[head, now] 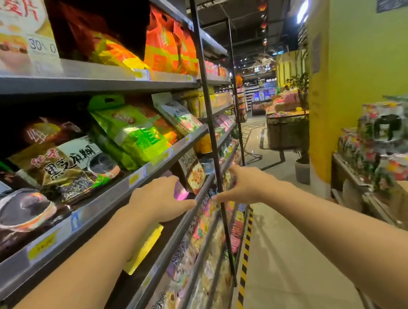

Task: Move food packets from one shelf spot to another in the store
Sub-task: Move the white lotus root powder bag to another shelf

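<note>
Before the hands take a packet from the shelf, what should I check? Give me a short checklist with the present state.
1. Left hand free of load: ok, its grip holds nothing.
2. Right hand free: ok, fingers spread.
3. Pink packet within reach: ok, beside the left fingers.
4. Packet already gripped: not ok, no fingers curled round it.
5. Black upright post clear of the right hand: cannot tell.
</note>
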Tool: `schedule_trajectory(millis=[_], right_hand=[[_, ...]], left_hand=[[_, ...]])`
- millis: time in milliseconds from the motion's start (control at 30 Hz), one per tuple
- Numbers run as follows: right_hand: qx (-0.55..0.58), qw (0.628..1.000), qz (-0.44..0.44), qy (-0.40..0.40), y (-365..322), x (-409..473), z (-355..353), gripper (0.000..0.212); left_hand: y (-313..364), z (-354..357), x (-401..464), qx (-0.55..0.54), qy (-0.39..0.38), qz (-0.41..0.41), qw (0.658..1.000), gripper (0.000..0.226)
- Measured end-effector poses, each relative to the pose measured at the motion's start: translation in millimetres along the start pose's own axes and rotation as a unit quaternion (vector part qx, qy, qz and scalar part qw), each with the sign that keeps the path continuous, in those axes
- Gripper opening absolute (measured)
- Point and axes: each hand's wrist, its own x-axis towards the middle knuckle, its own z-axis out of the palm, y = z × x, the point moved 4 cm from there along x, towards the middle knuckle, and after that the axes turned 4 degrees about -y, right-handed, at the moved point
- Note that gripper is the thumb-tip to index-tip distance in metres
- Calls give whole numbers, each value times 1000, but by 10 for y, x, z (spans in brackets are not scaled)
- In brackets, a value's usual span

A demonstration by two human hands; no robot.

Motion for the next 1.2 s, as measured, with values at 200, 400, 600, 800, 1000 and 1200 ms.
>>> schedule_trajectory(millis=[200, 400, 600, 800, 1000, 1200], right_hand=[[-2, 1000, 4, -1, 591, 834, -126, 112], [-7, 1000, -23, -1, 1177, 1782, -523, 114], [-6, 998, -58, -2, 1632, 2727, -740, 112], [13, 997, -78, -3, 1948, 3581, -749, 116], [-20, 995, -94, -15, 2035, 4512, -869, 118], [-2, 991, -131, -17, 1895, 5522, -960, 109]], left_hand=[[259, 205, 1018, -2, 7, 11, 1000, 90], [425, 143, 2017, 5, 20, -25, 999, 83], [608, 79, 2925, -53, 36, -52, 997, 98], [626, 124, 3668, -57, 47, -69, 995, 100], [589, 259, 4469, -8, 24, -84, 996, 102], [409, 229, 5358, 20, 48, -109, 993, 100]])
